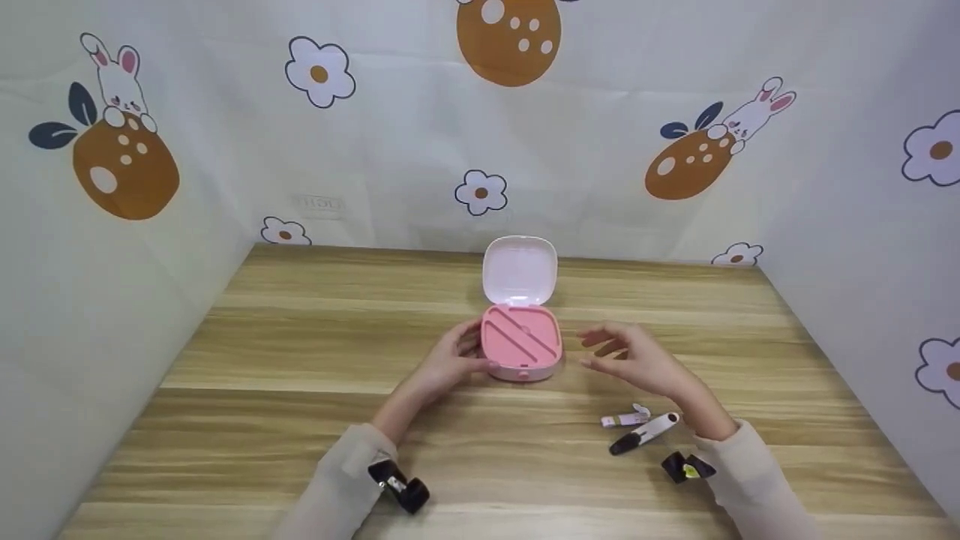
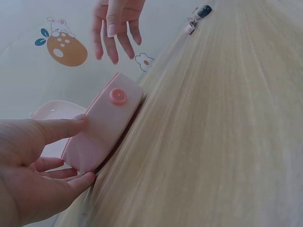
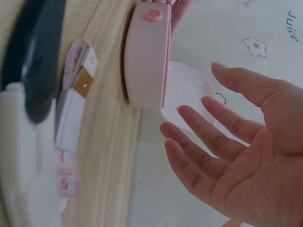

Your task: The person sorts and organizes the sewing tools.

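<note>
A small pink case (image 1: 523, 373) stands on the wooden table with its hinged lid (image 1: 520, 270) raised at the back. Its inner tray (image 1: 517, 337) is a deeper pink and has diagonal ridges. A round pink button (image 2: 118, 96) marks the front wall. My left hand (image 1: 446, 360) holds the case by its left side, the thumb at the front corner and the other fingers at the side and base. Off the case's right side, apart from it, hovers my right hand (image 1: 637, 360), fingers loosely bent and holding nothing.
Near the right forearm lie a white tool with a dark end (image 1: 645, 433) and a small folded tape (image 1: 625, 418) printed with red figures. Black wrist cameras (image 1: 399, 486) sit at both sleeves. A patterned cloth (image 1: 397, 150) encloses the table's back and sides.
</note>
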Demonstrator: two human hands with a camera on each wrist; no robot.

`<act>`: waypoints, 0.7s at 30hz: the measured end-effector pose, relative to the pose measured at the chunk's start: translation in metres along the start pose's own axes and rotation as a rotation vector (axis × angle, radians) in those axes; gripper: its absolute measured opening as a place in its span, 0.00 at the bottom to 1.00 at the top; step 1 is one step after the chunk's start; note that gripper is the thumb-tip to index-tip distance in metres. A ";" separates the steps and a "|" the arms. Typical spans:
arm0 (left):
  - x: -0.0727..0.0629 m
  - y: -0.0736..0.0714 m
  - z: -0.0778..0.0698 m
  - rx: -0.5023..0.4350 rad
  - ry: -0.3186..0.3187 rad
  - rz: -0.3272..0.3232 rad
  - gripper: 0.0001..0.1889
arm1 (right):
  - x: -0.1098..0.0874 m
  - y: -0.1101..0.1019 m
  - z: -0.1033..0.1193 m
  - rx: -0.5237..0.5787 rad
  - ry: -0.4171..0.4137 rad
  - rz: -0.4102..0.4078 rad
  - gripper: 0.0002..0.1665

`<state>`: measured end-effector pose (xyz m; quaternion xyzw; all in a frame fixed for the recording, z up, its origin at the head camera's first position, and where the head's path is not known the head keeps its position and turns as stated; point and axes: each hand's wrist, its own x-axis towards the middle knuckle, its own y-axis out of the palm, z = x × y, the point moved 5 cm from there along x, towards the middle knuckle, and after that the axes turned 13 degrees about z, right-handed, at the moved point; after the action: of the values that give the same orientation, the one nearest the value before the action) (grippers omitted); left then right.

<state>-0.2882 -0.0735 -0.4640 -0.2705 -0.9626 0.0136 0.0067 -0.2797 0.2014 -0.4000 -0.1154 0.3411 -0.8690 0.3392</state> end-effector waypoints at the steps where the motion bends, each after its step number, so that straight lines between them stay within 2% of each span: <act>1: 0.000 0.000 0.000 -0.004 0.001 0.002 0.44 | -0.002 0.000 -0.001 0.002 0.001 0.001 0.24; 8: -0.001 0.001 -0.002 -0.003 0.004 0.018 0.44 | -0.015 0.005 -0.005 0.018 0.015 0.001 0.24; 21: -0.001 0.000 -0.003 0.037 -0.003 0.006 0.44 | -0.040 0.008 -0.016 0.024 0.019 -0.022 0.23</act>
<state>-0.2872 -0.0741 -0.4609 -0.2734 -0.9613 0.0318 0.0100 -0.2532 0.2319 -0.4163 -0.1066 0.3327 -0.8778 0.3277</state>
